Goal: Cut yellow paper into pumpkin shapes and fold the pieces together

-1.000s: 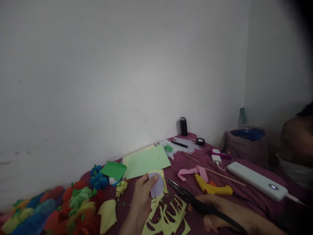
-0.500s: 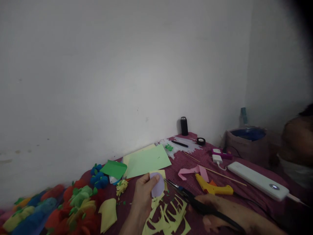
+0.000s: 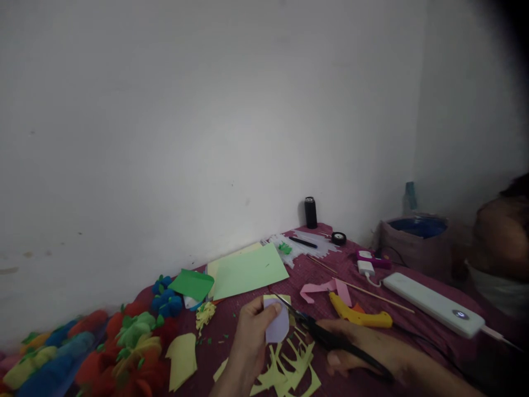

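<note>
Between thumb and fingers, my left hand (image 3: 253, 325) pinches a pale lilac paper template (image 3: 278, 325) laid over a piece of yellow sheet (image 3: 286, 298). My right hand (image 3: 351, 342) is wrapped round black-handled scissors (image 3: 318, 331). Their blades point up and left, at the upper right edge of the held pieces. I cannot tell whether the blades touch the yellow sheet. Curved yellow offcuts (image 3: 285, 369) lie on the purple cloth below both hands. Left of my left hand rests another yellow piece (image 3: 182, 361).
Colourful stuffed felt shapes (image 3: 132, 347) crowd the left. Behind lie a light green sheet (image 3: 248, 270), a dark green piece (image 3: 193, 284) and clear sticks (image 3: 297, 248). At right are a yellow glue gun (image 3: 359, 317), a white power bank (image 3: 432, 303) and a person (image 3: 502, 242).
My left hand has shifted right with the lilac template and yellow sheet, and the template has turned a little. The scissor blades now overlap the yellow sheet's edge in view.
</note>
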Demonstrator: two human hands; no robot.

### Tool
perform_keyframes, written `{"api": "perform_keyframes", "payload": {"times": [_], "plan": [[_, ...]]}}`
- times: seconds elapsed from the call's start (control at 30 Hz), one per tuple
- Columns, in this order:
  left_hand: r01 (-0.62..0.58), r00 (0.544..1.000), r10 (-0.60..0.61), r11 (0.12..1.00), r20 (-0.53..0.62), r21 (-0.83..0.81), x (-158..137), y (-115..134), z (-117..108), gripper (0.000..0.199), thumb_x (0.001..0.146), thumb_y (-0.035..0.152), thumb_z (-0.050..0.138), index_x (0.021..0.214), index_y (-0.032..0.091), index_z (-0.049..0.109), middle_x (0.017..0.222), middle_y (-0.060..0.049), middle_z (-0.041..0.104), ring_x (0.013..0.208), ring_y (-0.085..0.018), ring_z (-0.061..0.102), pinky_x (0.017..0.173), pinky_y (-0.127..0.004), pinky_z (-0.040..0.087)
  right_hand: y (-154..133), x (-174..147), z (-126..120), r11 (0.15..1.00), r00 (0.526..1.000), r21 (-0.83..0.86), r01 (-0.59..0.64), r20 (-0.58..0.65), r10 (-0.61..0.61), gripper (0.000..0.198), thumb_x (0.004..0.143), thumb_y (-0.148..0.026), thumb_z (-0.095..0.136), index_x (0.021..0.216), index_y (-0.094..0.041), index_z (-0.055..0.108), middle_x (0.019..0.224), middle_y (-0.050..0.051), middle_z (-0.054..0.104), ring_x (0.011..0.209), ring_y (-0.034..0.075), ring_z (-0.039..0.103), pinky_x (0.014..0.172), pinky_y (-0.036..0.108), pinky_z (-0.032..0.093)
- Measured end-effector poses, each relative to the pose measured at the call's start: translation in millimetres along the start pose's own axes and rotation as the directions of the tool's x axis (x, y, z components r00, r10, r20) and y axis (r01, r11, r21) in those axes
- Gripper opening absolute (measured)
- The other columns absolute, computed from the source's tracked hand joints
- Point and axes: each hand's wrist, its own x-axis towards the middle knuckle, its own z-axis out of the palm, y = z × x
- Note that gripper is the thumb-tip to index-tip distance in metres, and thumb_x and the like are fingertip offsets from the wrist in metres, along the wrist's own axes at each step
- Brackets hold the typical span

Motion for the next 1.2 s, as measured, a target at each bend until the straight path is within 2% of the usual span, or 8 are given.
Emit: {"api": "perform_keyframes", "payload": {"times": [0.13,0.4,0.5,0.63,0.87,1.03,1.2], "plan": [[0.0,1.0,0.0,0.999,0.007,-0.052,-1.6,-2.4,1.5,0.019,0.059,0.026,0.068,0.067,0.011,0.062,0.055,0.0,0.056,0.047,-0.008,0.046,0.048,-0.021,0.034,-1.7,4.4,3.9,0.999,0.999,0.016,0.039,0.015,-0.04,0.034,0.072,-0.043,0.059,0.094,-0.017,0.055,0.072,-0.001,0.053,0.061,0.01,0.048,0.06,0.02,0.039],[0.049,0.998,-0.043,0.99,0.047,-0.134,-1.8,-0.5,1.0,0.019,0.057,0.025,0.07,0.064,0.011,0.061,0.053,0.001,0.055,0.046,-0.008,0.046,0.047,-0.02,0.033,-4.9,7.8,9.2,0.993,0.994,0.062,0.097,0.049,-0.1,0.044,0.072,-0.051,0.055,0.096,-0.014,0.054,0.075,0.002,0.055,0.061,0.011,0.048,0.058,0.022,0.04],[0.039,0.998,-0.033,0.991,0.049,-0.129,-2.4,0.1,2.0,0.018,0.057,0.025,0.07,0.063,0.011,0.06,0.052,0.001,0.055,0.046,-0.008,0.046,0.047,-0.02,0.033,-6.3,7.5,7.9,0.995,0.994,0.029,0.099,0.045,-0.1,0.045,0.071,-0.048,0.057,0.1,-0.014,0.053,0.074,0.001,0.055,0.06,0.011,0.049,0.057,0.023,0.04],[0.029,0.999,-0.025,0.995,0.042,-0.099,-3.3,-0.2,3.0,0.015,0.06,0.023,0.068,0.064,0.011,0.059,0.052,0.001,0.054,0.046,-0.007,0.045,0.046,-0.02,0.032,-5.3,6.8,5.0,0.995,0.995,-0.027,0.097,0.027,-0.096,0.038,0.073,-0.044,0.058,0.096,-0.014,0.055,0.074,0.001,0.055,0.058,0.009,0.047,0.055,0.021,0.039],[0.026,0.998,-0.023,0.997,0.051,-0.071,-2.4,-2.0,1.2,0.014,0.061,0.022,0.066,0.065,0.011,0.059,0.053,0.001,0.054,0.046,-0.007,0.045,0.046,-0.02,0.032,7.9,10.0,1.2,0.994,0.995,0.077,0.084,0.045,-0.087,0.037,0.073,-0.044,0.059,0.095,-0.014,0.054,0.067,-0.001,0.055,0.055,0.007,0.049,0.052,0.018,0.039],[0.024,0.998,-0.019,0.995,0.056,-0.093,-1.3,-3.0,1.1,0.015,0.06,0.023,0.067,0.065,0.011,0.059,0.054,0.001,0.054,0.046,-0.007,0.046,0.047,-0.02,0.032,14.6,13.1,-0.3,0.995,0.995,0.067,0.075,0.055,-0.079,0.046,0.069,-0.05,0.06,0.097,-0.013,0.054,0.065,-0.001,0.054,0.05,0.006,0.048,0.047,0.017,0.038],[0.026,0.999,-0.023,0.997,0.047,-0.074,-2.3,-2.7,1.1,0.016,0.059,0.023,0.068,0.064,0.011,0.059,0.052,0.001,0.054,0.045,-0.007,0.045,0.046,-0.02,0.031,12.7,10.1,-1.0,0.995,0.996,0.059,0.079,0.045,-0.082,0.04,0.074,-0.046,0.058,0.096,-0.013,0.055,0.065,-0.001,0.055,0.051,0.005,0.047,0.048,0.014,0.038]]}}
